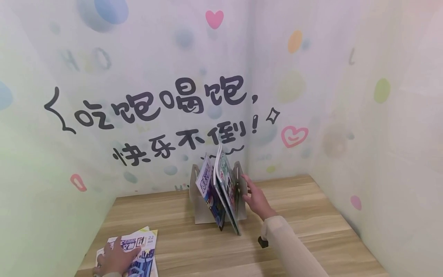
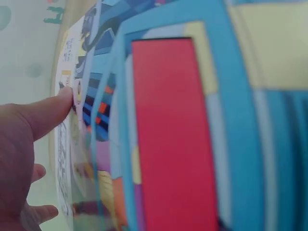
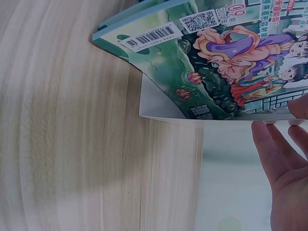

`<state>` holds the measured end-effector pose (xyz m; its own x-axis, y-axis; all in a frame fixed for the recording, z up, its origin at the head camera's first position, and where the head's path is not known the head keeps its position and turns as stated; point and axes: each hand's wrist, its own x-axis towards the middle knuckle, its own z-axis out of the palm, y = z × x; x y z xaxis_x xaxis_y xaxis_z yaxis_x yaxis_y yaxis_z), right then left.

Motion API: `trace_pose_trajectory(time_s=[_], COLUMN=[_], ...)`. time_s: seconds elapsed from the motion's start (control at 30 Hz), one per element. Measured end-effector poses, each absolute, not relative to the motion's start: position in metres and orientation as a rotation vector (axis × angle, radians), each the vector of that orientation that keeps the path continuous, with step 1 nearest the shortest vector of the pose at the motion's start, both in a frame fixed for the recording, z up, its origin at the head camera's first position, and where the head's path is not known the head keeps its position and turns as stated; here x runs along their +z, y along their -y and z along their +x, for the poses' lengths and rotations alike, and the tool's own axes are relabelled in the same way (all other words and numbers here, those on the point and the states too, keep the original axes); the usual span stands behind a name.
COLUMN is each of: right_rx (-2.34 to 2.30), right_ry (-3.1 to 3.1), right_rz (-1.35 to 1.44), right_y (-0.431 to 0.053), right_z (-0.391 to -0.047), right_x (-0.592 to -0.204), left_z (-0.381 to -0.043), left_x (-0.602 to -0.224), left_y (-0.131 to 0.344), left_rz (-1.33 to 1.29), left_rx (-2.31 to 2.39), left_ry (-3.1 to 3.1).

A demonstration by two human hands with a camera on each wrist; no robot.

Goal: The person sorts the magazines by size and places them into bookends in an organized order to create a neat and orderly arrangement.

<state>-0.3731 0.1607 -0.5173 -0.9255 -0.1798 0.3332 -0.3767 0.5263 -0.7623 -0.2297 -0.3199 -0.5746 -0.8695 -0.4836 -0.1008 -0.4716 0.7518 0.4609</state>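
My left hand (image 1: 117, 257) rests on a small stack of magazines (image 1: 147, 259) at the table's front left. Its thumb (image 2: 50, 113) lies on the colourful cover in the left wrist view. Further back stands a light grey book rack (image 1: 204, 214), with several magazines leaning in it. One has a purple-titled cover (image 1: 209, 192); another, a green illustrated cover (image 3: 159, 62), shows a barcode and drawn figures. With my right hand (image 1: 259, 200) I pinch the rack's right side panel, thumb by the inner face and fingers (image 3: 272, 149) outside. Part of the panel is hidden.
The wood-grain table (image 1: 180, 250) meets printed walls at the back and sides. Black lettering (image 1: 162, 115) and coloured shapes mark the back wall. The lower ends of the racked magazines stick out in front of the rack. A dark object (image 1: 263, 242) shows under the right sleeve.
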Motion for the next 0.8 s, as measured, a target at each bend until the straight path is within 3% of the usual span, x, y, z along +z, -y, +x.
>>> trace_pose_trajectory(time_s=[0.8], right_rx=[1.352], right_ry=[2.584], right_rz=[0.434], right_y=[-0.159], right_z=[-0.369], right_x=[-0.514], left_z=[-0.232], left_x=[-0.576], left_y=[0.344], left_rz=[0.885], left_rx=[-0.625], left_ry=[2.974])
